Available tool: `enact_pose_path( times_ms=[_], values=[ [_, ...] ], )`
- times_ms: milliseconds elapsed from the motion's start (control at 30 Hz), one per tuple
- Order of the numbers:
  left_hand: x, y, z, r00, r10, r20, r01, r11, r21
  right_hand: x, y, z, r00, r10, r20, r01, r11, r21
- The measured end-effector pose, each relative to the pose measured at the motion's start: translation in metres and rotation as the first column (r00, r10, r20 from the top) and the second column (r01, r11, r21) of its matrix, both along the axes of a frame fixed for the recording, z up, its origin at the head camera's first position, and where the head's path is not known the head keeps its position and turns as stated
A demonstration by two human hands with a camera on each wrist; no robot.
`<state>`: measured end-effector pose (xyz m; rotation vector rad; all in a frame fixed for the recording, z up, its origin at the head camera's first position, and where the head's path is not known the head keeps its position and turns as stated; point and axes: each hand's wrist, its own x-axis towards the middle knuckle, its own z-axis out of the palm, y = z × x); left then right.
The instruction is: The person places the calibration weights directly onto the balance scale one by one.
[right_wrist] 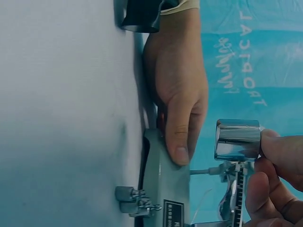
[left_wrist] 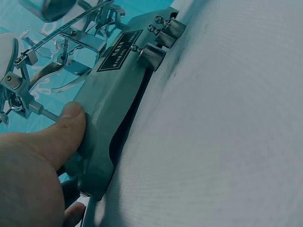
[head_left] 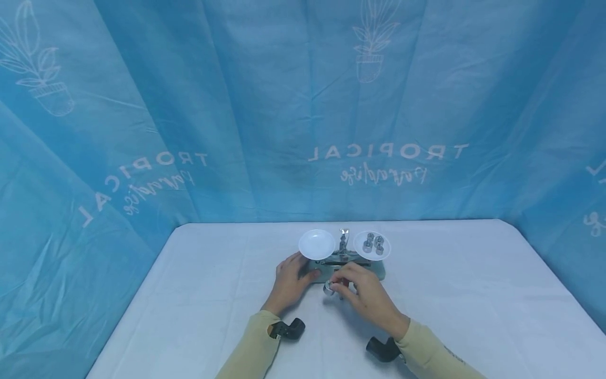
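A grey-green balance scale (head_left: 380,272) stands on the white table (head_left: 189,295). Its left white pan (head_left: 316,244) is bare, and its right pan (head_left: 383,253) carries several metal weights (head_left: 373,243). My left hand (head_left: 290,281) grips the left end of the scale's base (left_wrist: 113,90), thumb (left_wrist: 66,127) on top and a finger below. In front of the base, my right hand (head_left: 363,296) pinches a shiny cylindrical weight (right_wrist: 236,139) between thumb and fingertips. The beam and pointer (head_left: 343,237) rise between the pans.
A few small metal cylinders (left_wrist: 158,40) lie on the table against the base's front edge. Blue printed cloth (head_left: 303,105) walls the table at the back and both sides. Black camera mounts (head_left: 289,330) sit on both wrists.
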<state>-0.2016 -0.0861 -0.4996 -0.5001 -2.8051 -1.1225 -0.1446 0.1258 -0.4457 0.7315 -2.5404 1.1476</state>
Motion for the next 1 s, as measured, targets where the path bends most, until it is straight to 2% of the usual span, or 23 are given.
enact_pose_path(
  times_ms=[233,600,1000],
  values=[
    [-0.001,0.0,-0.002,1.0,-0.001,-0.001,0.001,1.0,0.006,0.002,0.0,0.006,1.0,-0.019,0.013,0.019,1.0,-0.019],
    [0.0,0.001,-0.001,1.0,-0.008,-0.004,0.008,1.0,0.011,0.0,0.001,0.011,0.999,-0.027,-0.022,0.026,0.998,-0.053],
    [0.0,0.0,0.0,1.0,-0.003,-0.008,0.003,1.0,0.014,-0.003,-0.004,0.024,0.997,-0.037,-0.071,0.033,0.998,-0.061]
  ],
)
